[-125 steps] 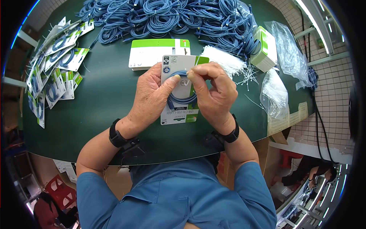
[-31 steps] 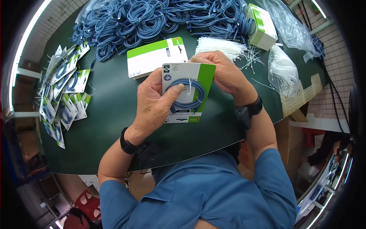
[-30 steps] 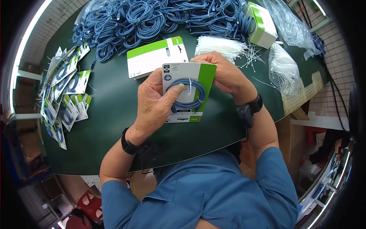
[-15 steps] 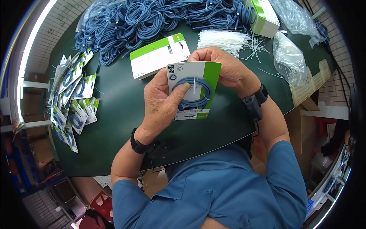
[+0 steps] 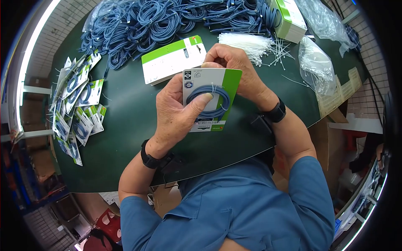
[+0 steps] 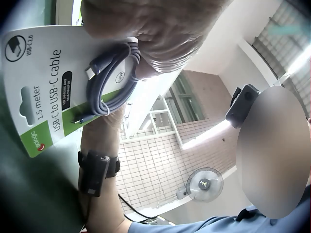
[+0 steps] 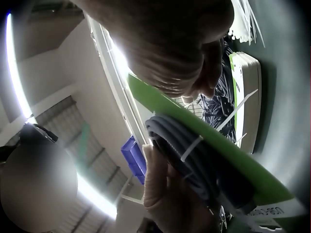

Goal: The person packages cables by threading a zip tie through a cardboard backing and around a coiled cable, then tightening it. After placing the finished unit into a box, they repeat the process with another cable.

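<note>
My left hand [image 5: 176,111] grips a white and green backing card [image 5: 232,85], thumb pressed on the coiled blue USB-C cable [image 5: 224,102] at its front. Printed on the card in the left wrist view is "USB-C to USB-C cable" beside a hang hole. A white cable tie [image 5: 214,88] loops over the coil's top. Curled behind the card's upper edge, my right hand [image 5: 243,71] has its fingertips pinched together, partly hidden. In the right wrist view a thin white cable tie tail [image 7: 238,110] sticks out behind the card, near those fingertips.
A stack of blank cards [image 5: 171,60] lies just beyond my hands. Heaped blue cables [image 5: 163,21] fill the far side. Loose white cable ties [image 5: 247,44], a boxy card stack [image 5: 289,25] and a plastic bag [image 5: 316,62] are at right. Finished-looking carded cables [image 5: 77,100] lie left.
From feeding the white tie at the card's front, my right hand has gone behind it. Over the last half second it has risen slightly, and the tie's front loop has become smaller.
</note>
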Tool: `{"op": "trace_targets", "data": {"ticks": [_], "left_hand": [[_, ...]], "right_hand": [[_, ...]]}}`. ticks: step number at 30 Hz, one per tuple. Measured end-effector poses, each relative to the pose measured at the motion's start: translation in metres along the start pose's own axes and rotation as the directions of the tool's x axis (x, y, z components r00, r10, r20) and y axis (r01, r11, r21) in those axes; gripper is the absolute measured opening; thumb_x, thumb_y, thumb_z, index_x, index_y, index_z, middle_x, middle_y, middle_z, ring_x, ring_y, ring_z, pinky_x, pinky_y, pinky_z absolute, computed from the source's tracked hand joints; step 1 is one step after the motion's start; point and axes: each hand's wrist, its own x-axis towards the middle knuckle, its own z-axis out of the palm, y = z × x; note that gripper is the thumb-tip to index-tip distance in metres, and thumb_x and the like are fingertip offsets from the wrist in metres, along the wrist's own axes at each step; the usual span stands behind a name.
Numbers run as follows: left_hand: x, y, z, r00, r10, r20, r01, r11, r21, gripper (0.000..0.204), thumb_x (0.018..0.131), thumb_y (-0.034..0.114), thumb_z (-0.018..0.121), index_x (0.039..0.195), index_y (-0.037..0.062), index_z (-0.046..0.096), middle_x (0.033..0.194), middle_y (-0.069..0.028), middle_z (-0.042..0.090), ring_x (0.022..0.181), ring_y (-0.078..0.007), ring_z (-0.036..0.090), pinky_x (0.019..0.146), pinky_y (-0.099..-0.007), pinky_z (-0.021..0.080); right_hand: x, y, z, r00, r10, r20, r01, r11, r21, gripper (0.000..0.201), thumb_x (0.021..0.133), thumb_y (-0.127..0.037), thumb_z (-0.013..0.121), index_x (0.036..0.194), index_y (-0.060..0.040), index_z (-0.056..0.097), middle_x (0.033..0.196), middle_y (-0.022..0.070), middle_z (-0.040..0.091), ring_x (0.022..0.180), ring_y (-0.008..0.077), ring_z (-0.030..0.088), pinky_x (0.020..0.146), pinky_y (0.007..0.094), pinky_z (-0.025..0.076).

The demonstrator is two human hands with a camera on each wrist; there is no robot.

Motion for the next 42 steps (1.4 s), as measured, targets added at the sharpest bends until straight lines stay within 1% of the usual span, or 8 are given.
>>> {"op": "trace_targets", "data": {"ticks": [11,14,22,28,30,32,36,42], "left_hand": [[0.004,-0.001,-0.008,0.993,-0.052,-0.107,0.048,0.998,-0.042,0.030,0.092,0.007,0.080,0.115,-0.0005,0.063,0.106,-0.0087,0.075,0.092,-0.0111,0.072,0.082,-0.0270,0.060],[0.010,-0.001,-0.011,0.984,-0.057,-0.168,0.038,0.993,-0.112,0.029,0.093,0.006,0.079,0.115,-0.0004,0.062,0.107,-0.0092,0.075,0.092,-0.0112,0.072,0.082,-0.0276,0.060],[0.021,-0.001,-0.021,0.946,-0.053,-0.318,-0.011,0.981,-0.194,0.031,0.096,0.006,0.075,0.122,-0.0026,0.060,0.112,-0.0118,0.074,0.096,-0.0139,0.072,0.085,-0.0300,0.061],[0.024,-0.003,-0.011,0.901,0.165,-0.402,-0.205,0.977,-0.060,0.044,0.094,0.006,0.077,0.133,0.0005,0.058,0.121,-0.0129,0.066,0.113,-0.0209,0.066,0.100,-0.0367,0.055],[0.022,0.004,-0.013,0.870,0.351,-0.347,-0.261,0.924,0.280,0.047,0.090,0.006,0.079,0.133,0.0023,0.059,0.121,-0.0126,0.065,0.113,-0.0235,0.065,0.102,-0.0386,0.052],[0.019,0.011,-0.014,0.772,0.629,-0.093,-0.308,0.498,0.811,0.053,0.084,0.006,0.083,0.132,0.0059,0.062,0.121,-0.0122,0.063,0.113,-0.0285,0.062,0.105,-0.0426,0.047],[0.011,0.013,-0.006,0.810,0.530,0.251,-0.411,0.209,0.887,0.047,0.074,0.007,0.086,0.118,0.0081,0.071,0.113,-0.0091,0.064,0.107,-0.0326,0.060,0.102,-0.0468,0.043],[0.018,-0.005,-0.004,0.790,0.558,0.254,-0.455,0.255,0.853,0.031,0.072,0.005,0.085,0.102,0.0054,0.075,0.101,-0.0054,0.066,0.101,-0.0301,0.061,0.091,-0.0443,0.048]], "right_hand": [[0.003,-0.001,0.009,0.932,-0.328,-0.151,0.275,0.916,-0.291,0.014,0.095,-0.009,0.075,0.094,0.0018,0.067,0.086,0.0060,0.068,0.077,0.0119,0.065,0.063,0.0292,0.052],[-0.001,-0.006,0.008,0.957,0.099,-0.271,-0.065,0.989,0.132,0.018,0.104,-0.015,0.068,0.108,0.0028,0.066,0.090,0.0021,0.068,0.079,0.0096,0.064,0.067,0.0252,0.052],[-0.015,-0.022,0.031,0.981,0.077,0.178,-0.095,0.991,0.092,0.039,0.113,-0.031,0.053,0.132,0.0022,0.061,0.107,0.0060,0.072,0.095,0.0102,0.067,0.082,0.0254,0.054],[-0.014,-0.024,0.032,0.975,0.189,0.113,-0.209,0.958,0.198,0.042,0.112,-0.034,0.056,0.132,0.0022,0.062,0.110,0.0058,0.073,0.098,0.0099,0.065,0.085,0.0263,0.053],[-0.012,-0.022,0.027,0.975,0.216,0.056,-0.223,0.941,0.253,0.042,0.112,-0.035,0.056,0.131,0.0021,0.063,0.109,0.0050,0.072,0.098,0.0095,0.064,0.084,0.0264,0.052],[-0.013,-0.022,0.025,0.978,0.209,0.008,-0.205,0.951,0.232,0.042,0.112,-0.035,0.056,0.130,0.0021,0.063,0.108,0.0049,0.072,0.098,0.0094,0.063,0.084,0.0262,0.052],[-0.013,-0.024,0.024,0.982,0.173,-0.071,-0.157,0.969,0.190,0.041,0.112,-0.034,0.056,0.129,0.0021,0.064,0.107,0.0046,0.072,0.096,0.0092,0.062,0.083,0.0262,0.051],[-0.019,-0.024,0.034,0.984,0.076,-0.163,-0.047,0.983,0.177,0.041,0.111,-0.034,0.057,0.128,0.0031,0.063,0.107,0.0045,0.072,0.095,0.0097,0.062,0.084,0.0282,0.053]]}}
